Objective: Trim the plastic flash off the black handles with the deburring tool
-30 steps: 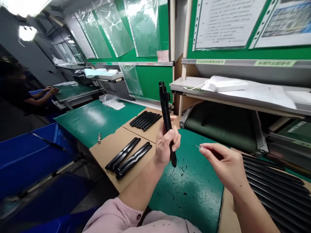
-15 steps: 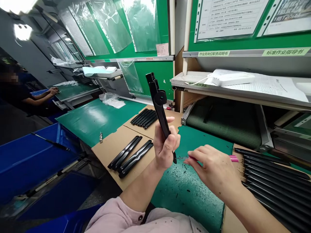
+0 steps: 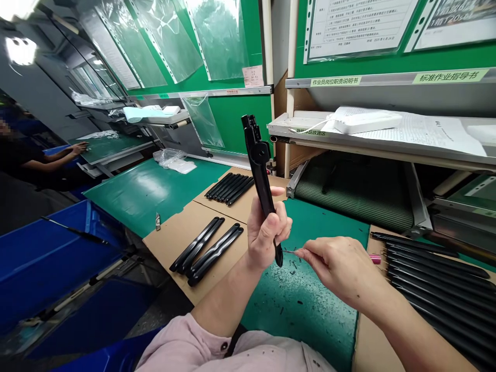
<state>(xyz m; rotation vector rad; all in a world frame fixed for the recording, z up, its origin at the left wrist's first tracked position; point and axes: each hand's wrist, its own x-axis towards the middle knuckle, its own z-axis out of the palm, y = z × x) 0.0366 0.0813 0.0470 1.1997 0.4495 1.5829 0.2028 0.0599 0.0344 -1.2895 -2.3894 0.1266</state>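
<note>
Left hand [image 3: 267, 235] closes around a black plastic strip [image 3: 256, 155], held upright above the green mat [image 3: 310, 310], apparently to present its lower end to the thin blade [image 3: 290, 251] pinched in the right hand [image 3: 341, 268].

The long black plastic strip [image 3: 260, 175] is smooth and glossy, like the matching black plastic strips [image 3: 211, 250] lying on matt brown cardboard sheets [image 3: 182, 227]. The green mat of the surface [image 3: 321, 320] looks dull and finely textured, flecked with black shavings [image 3: 290, 266]. The thin blade [image 3: 290, 251] gleams like metal. The clear plastic sleeves [image 3: 220, 36] shine, and the pink cloth sleeve [image 3: 182, 346] is matt.
</note>
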